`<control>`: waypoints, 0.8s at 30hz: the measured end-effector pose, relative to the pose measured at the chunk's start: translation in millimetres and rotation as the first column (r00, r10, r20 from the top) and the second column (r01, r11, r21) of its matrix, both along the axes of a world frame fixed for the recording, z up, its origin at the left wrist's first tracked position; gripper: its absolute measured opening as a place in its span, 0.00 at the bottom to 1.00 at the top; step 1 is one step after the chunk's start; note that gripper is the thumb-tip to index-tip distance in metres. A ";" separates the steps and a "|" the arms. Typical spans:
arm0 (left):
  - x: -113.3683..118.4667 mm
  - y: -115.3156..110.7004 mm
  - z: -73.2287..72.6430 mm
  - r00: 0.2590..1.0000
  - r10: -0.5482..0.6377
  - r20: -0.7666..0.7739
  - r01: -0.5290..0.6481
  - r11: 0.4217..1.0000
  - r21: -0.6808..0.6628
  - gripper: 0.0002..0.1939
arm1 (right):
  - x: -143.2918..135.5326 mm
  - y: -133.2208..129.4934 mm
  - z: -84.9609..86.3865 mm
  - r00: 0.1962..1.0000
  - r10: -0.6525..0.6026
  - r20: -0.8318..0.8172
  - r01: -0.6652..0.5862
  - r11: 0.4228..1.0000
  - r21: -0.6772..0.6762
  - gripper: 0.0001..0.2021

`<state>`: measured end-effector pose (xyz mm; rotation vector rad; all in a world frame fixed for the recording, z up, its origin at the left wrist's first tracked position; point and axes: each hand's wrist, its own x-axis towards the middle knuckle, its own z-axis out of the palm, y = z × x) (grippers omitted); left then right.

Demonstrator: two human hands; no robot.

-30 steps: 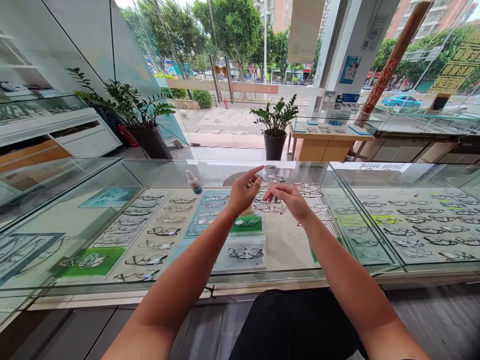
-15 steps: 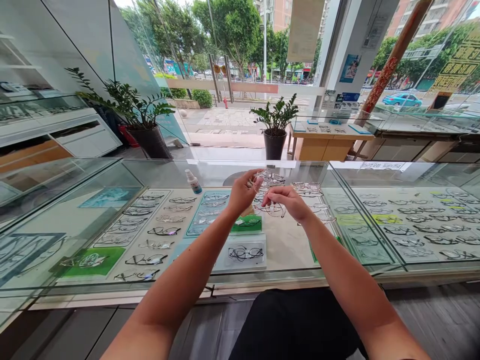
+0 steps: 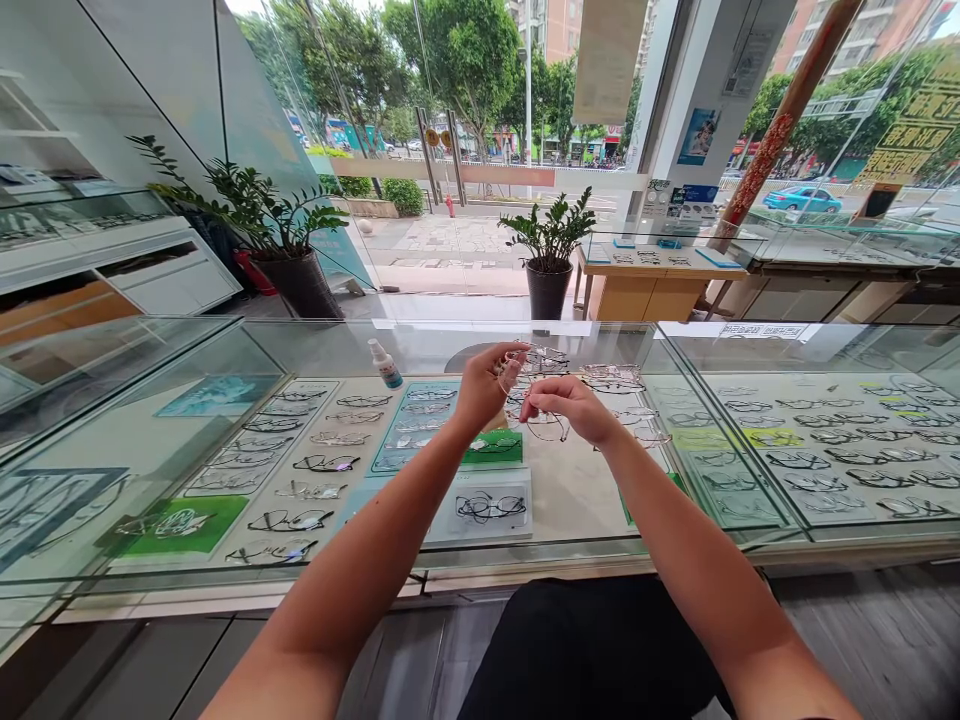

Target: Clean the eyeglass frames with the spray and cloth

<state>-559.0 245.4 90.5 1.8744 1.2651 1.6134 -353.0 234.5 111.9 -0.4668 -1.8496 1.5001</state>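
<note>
Thin metal glints between both hands above the glass counter: a pair of glasses is pinched at its frame by the right hand, while the left hand, at its ten o'clock, has fingers curled onto the same frame. More loose spectacles lie on the counter at one o'clock; a spray bottle stands at nine o'clock.

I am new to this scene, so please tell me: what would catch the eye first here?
At the centre, the left hand and the right hand meet over the glass display counter, pinching a thin wire-rimmed pair of glasses. Under the glass lie rows of spectacle frames on white and green trays. A small white spray bottle with a blue label stands left of the hands.
</note>
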 end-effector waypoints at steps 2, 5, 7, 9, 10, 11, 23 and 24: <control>0.5 0.4 -0.3 1.000 -0.014 0.008 0.014 1.000 0.001 0.19 | -0.1 -0.1 0.1 1.000 -0.006 0.002 0.006 1.000 -0.004 0.15; 3.0 -0.5 0.1 0.999 -0.035 0.002 0.035 0.999 0.000 0.18 | -0.8 0.1 -0.3 1.000 -0.019 -0.007 0.019 1.000 -0.002 0.15; 4.9 -1.7 0.7 0.999 -0.041 -0.009 0.041 0.999 -0.011 0.18 | -1.5 0.3 -0.9 0.999 -0.030 -0.013 0.030 1.000 0.004 0.15; 6.0 -2.5 1.1 0.999 -0.053 -0.014 0.052 0.998 -0.033 0.17 | -2.0 0.6 -1.7 0.999 -0.044 -0.015 0.044 0.999 0.007 0.16; 6.1 -2.6 1.0 0.998 -0.065 -0.014 0.065 0.997 -0.043 0.16 | -2.1 0.8 -2.1 0.999 -0.052 -0.015 0.052 0.999 0.008 0.16; 6.0 -2.5 0.6 0.997 -0.080 -0.015 0.080 0.996 -0.050 0.16 | -2.2 1.1 -2.5 0.998 -0.059 -0.015 0.059 0.998 0.008 0.16; 2.6 3.0 -2.8 0.989 -0.143 0.044 0.147 0.982 -0.115 0.17 | -2.3 5.0 -4.4 0.979 -0.200 -0.034 0.203 0.973 0.113 0.18; 2.4 3.2 -2.4 0.991 -0.130 0.039 0.134 0.984 -0.115 0.18 | -1.9 5.8 -5.2 0.976 -0.214 -0.026 0.216 0.970 0.114 0.18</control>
